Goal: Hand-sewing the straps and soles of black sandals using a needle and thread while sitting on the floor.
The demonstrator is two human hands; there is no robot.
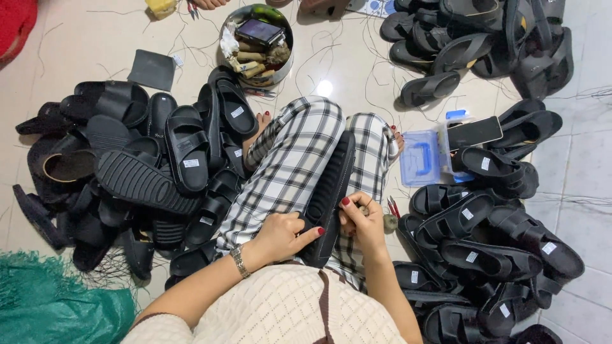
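The person sits on a pale, glossy tiled floor (83,38) strewn with loose dark threads, legs in black-and-white checked trousers (293,159) stretched out ahead of the hands. Lying along the lap, between the two hands, is a black rubber sandal sole with a stitched edge (328,191) — it runs from the hands forward toward the knees.

The left hand (280,234), with a metal watch at the wrist, rests on the near end of the sole, fingers curled and thumb pressed against its side. The right hand (362,224) sits just to the other side of the sole, touching its edge, fingertips pinched together on something small; what it pinches is too small to tell. The two hands are close but apart, the sole between them.

Left of the left hand rises a heap of black strapped sandals (146,159), and a second heap of black sandals (491,248) spreads right of the right hand. Beyond the right hand stands an open clear blue plastic box (421,159) with a dark phone (475,132) lying on it. Far ahead of the hands sits a round metal tin (284,64) holding spools and another phone — a third pile of sandals (478,38) lies off to its right.
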